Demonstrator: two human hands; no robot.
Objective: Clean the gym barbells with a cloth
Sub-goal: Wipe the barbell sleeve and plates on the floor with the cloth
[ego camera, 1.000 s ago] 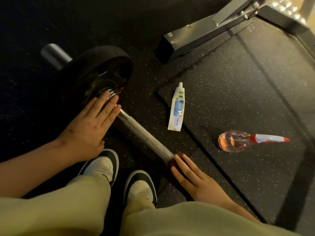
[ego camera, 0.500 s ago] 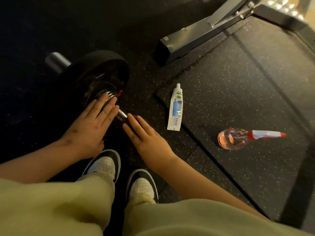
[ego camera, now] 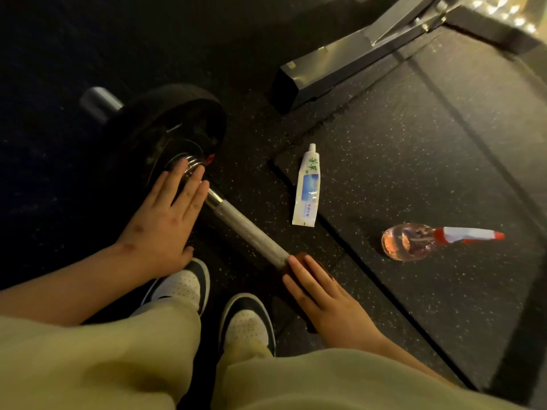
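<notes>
The barbell [ego camera: 242,229] lies on the floor w/ its plate [ego camera: 165,134] far-left, left hand [ego camera: 165,220] flat, fingers spread, bracing by the plate, right hand [ego camera: 322,300] pressing a dark cloth [ego camera: 299,257] on the shaft's near end; mid-wipe, next prob. a firm rub back toward the plate.

a white tube [ego camera: 306,187] lies on the speckled floor [ego camera: 414,143], a clear spray bottle [ego camera: 414,241] on its side nearby, grey metal frame [ego camera: 340,63] behind.

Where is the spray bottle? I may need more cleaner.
In the head view the clear, pink-filled spray bottle with its red-and-white nozzle lies on its side on the speckled mat, right of the white tube.
</notes>
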